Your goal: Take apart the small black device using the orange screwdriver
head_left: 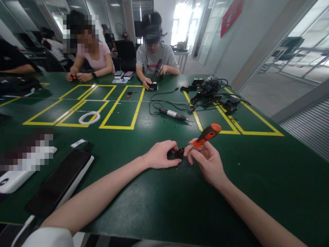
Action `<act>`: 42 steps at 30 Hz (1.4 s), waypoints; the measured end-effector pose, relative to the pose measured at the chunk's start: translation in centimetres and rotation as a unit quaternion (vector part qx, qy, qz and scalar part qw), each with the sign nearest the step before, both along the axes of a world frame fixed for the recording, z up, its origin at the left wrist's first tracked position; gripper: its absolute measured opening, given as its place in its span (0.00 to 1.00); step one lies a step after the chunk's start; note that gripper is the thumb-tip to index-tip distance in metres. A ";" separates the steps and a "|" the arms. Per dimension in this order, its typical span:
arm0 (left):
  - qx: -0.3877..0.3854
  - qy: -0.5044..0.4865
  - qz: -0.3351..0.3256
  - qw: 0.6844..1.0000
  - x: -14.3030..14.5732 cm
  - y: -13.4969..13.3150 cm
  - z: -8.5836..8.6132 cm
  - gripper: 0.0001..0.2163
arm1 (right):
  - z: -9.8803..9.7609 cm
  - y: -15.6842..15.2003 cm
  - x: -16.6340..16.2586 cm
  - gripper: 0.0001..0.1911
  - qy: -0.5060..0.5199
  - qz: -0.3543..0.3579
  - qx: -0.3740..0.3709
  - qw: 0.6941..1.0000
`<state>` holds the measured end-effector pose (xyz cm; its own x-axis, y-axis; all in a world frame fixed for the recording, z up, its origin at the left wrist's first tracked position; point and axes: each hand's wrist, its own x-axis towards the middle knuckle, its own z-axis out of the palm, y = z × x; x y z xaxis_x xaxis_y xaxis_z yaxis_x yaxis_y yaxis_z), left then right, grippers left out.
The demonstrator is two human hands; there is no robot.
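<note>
My left hand (160,155) rests on the green table (159,202) with its fingers curled round a small black part (179,153). My right hand (207,159) is closed on a screwdriver with an orange and black handle (207,134); the handle tilts up to the right and the tip points down at the black part. Tiny dark bits, perhaps screws, lie on the table just beside the part.
An electric screwdriver (172,114) with its cable lies ahead. A tangle of black cables (213,92) sits at the far right. A white tape ring (89,117) lies inside yellow floor markings. Phones and a black case (59,183) lie at left. Two people work across the table.
</note>
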<state>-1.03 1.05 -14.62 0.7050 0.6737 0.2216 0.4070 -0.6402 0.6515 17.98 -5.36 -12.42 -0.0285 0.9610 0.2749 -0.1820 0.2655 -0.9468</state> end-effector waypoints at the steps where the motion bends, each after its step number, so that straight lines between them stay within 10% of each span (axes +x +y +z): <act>1: 0.001 0.000 0.001 1.000 0.0 0.0 0.0 0.11 | 0.0 0.0 0.0 0.14 -0.011 -0.009 0.001 1.000; 42: 0.056 -0.031 -0.023 0.998 0.2 0.1 0.0 0.11 | -0.3 0.8 0.6 0.16 -0.044 -0.039 0.016 0.998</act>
